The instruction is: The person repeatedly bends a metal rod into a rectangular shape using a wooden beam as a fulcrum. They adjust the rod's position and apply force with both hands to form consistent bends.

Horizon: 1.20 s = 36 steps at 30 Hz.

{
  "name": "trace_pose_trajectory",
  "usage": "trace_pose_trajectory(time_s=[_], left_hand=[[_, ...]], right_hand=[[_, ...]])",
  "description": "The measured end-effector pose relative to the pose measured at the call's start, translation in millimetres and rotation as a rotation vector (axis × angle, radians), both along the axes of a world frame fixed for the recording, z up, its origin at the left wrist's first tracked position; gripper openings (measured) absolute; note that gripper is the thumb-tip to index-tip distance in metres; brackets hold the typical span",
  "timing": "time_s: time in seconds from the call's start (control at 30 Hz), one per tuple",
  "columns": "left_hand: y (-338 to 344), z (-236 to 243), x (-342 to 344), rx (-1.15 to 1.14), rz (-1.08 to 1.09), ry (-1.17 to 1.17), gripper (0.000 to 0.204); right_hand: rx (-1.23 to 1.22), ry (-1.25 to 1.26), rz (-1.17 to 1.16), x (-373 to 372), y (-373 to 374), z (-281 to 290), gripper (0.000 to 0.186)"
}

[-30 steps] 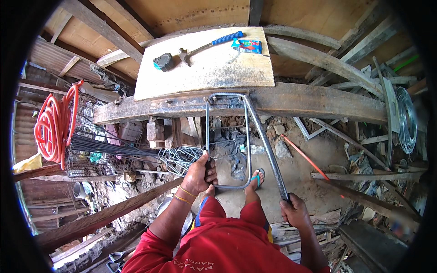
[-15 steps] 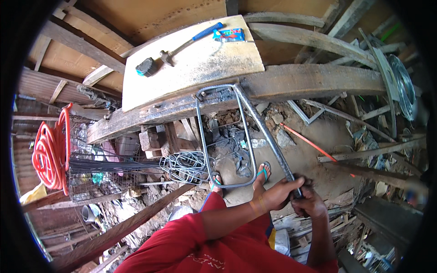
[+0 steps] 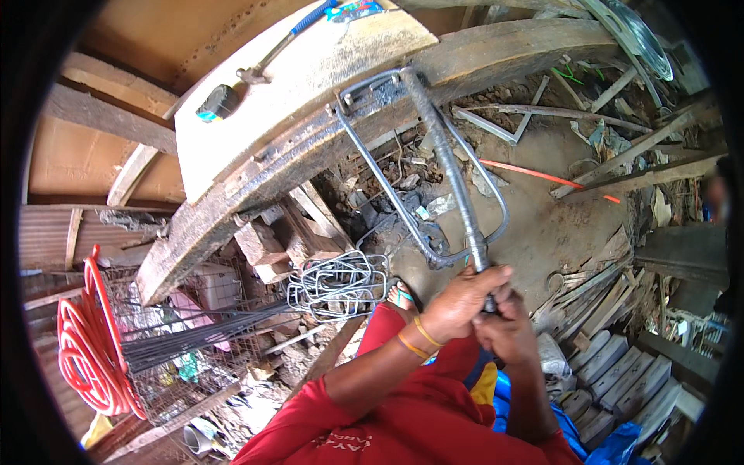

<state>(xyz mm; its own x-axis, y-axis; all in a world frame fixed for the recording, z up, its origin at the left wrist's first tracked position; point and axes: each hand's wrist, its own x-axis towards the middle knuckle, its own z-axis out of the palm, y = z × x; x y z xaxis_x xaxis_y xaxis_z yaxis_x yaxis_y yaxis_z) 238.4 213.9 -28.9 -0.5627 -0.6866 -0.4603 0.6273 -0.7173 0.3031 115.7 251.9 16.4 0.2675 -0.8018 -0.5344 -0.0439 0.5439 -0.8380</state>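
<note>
My left hand [image 3: 456, 304] and my right hand [image 3: 505, 329] are both closed round the near end of a long metal bar [image 3: 449, 159], the left a little farther up. The bar's far end rests on a thick wooden beam [image 3: 511, 50], at the corner of a steel rod bent into a rectangular loop [image 3: 380, 174]. That loop's far side lies among pegs on the beam, and its near end hangs out over the ground. The bar now passes over the loop's right part and near end.
On a pale board [image 3: 310, 70] lie a blue-handled hammer [image 3: 283, 46], a tape measure [image 3: 217, 103] and a blue packet [image 3: 353, 9]. Bent steel loops [image 3: 333, 283] pile beside straight dark rods [image 3: 209, 333]. Orange hose [image 3: 89, 349] hangs at left; grey blocks [image 3: 620, 376] lie at right.
The bar has swung left relative to the loop and now crosses over it, both hands still round it. The view has turned, so the beam and board appear higher and tilted.
</note>
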Motion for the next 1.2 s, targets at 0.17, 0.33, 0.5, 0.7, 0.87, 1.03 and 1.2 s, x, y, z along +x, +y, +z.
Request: trace_pose_trajectory(time_s=[0.17, 0.33, 0.5, 0.7, 0.87, 1.03, 1.2], left_hand=[[-12, 11, -9, -0.043, -0.055, 0.173, 0.030], [-14, 37, 13, -0.161, -0.113, -0.095, 0.045], [-2, 44, 61, 0.149, 0.235, -0.191, 0.055], [-21, 37, 33, 0.204, 0.569, -0.285, 0.032], [-37, 37, 10, 0.267, 0.817, -0.428, 0.027], [-40, 77, -4, 0.158, 0.909, -0.244, 0.028], [-27, 114, -12, 0.035, 1.061, -0.385, 0.028]], right_hand=[[0.057, 0.095, 0.063, -21, -18, 12, 0.008], [0.161, 0.053, 0.137, -52, -43, 53, 0.008], [-0.030, 0.617, 0.379, -178, -5, 50, 0.028], [-0.246, 1.017, 0.572, -277, -73, -3, 0.038], [-0.308, 1.088, 0.912, -235, -246, 22, 0.046], [-0.467, 0.751, 0.903, -212, -320, 91, 0.044], [-0.578, 0.619, 0.964, -212, -308, 61, 0.044]])
